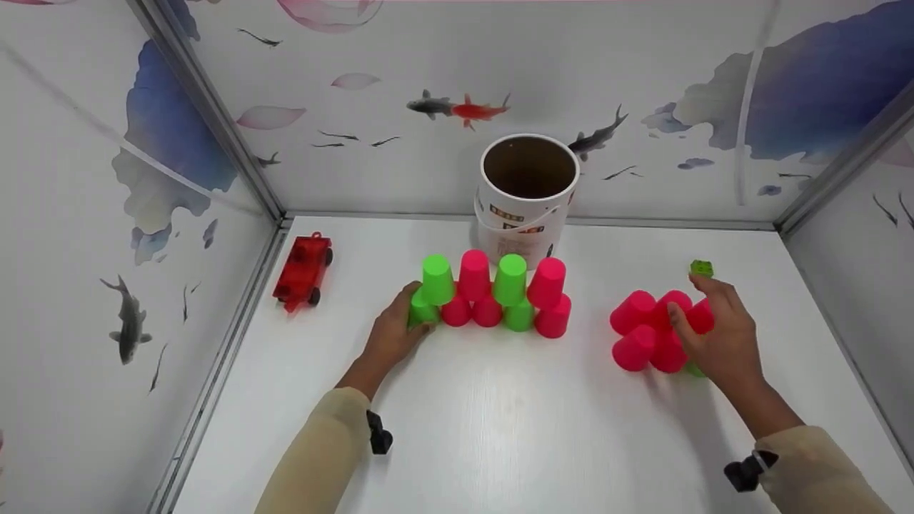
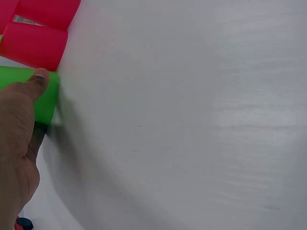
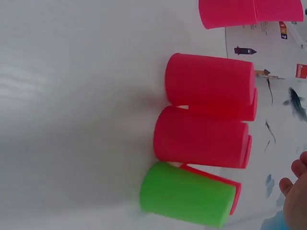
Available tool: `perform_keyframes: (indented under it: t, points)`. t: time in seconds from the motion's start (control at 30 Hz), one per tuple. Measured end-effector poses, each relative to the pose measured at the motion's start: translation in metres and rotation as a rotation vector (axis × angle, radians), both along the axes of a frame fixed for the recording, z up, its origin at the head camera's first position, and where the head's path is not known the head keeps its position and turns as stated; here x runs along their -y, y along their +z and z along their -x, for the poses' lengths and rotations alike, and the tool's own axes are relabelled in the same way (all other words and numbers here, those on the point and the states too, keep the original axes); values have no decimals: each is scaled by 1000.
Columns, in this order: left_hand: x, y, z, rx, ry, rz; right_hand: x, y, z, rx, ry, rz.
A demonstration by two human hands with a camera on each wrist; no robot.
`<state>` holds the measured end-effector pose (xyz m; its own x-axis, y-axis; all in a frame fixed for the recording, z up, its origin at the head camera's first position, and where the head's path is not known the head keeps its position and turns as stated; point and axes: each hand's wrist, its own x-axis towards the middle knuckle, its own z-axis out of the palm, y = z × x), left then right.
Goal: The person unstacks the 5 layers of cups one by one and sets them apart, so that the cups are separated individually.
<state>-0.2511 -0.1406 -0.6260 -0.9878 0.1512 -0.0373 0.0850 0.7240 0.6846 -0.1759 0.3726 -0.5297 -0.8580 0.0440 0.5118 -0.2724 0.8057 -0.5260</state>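
Note:
Upside-down cups stand in two tiers mid-table; the upper tier alternates green and pink over the gaps of the lower one. At the left end of the lower tier, my left hand grips a green cup, its thumb along the near side. My right hand hovers over a second cluster at the right, fingers apart and relaxed, holding nothing. That cluster has several pink cups and a green cup, standing close together; the hand hides part of it in the head view.
Behind the tiers a tall white bucket with a handle stands near the back wall. A red toy car lies at the back left. A small green block sits beyond the right cluster. Printed panels wall the table in.

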Motion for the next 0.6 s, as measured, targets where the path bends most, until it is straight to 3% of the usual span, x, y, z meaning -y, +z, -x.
perform_keyframes:
  t: [0.27, 0.6]
  points:
    - [1, -1, 0, -33, -14, -7, 52, 15, 19, 108, 87, -1]
    - [2, 0, -1, -46, -20, -19, 103, 19, 45, 296, 226, -34]
